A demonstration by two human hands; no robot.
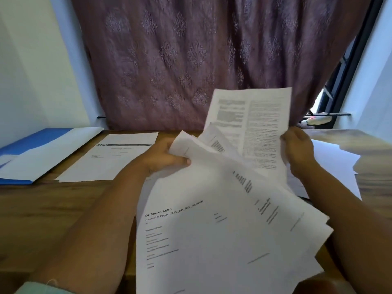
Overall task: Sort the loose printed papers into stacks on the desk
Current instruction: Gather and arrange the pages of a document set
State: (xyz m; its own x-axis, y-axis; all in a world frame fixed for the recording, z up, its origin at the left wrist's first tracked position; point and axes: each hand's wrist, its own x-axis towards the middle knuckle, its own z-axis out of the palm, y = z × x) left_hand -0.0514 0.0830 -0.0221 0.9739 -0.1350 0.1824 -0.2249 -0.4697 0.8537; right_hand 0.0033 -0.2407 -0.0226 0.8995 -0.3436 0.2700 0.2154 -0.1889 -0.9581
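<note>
Fanned printed papers [222,219] fill the near centre over the bench [53,209], gripped at their top by the left hand [167,155]; right hand [297,149] pinches a two-column sheet [252,124] at 1 o'clock.

We see a wooden bench [42,219] running across the middle and lower frame. At the left edge of the frame a blue folder [31,139] lies flat on it, with a large white sheet [48,153] over it. Just right of that, left of centre, a printed page with a dark header bar [110,160] lies flat. At the right edge, plain white sheets [337,164] rest on the wood, overlapping.
</note>
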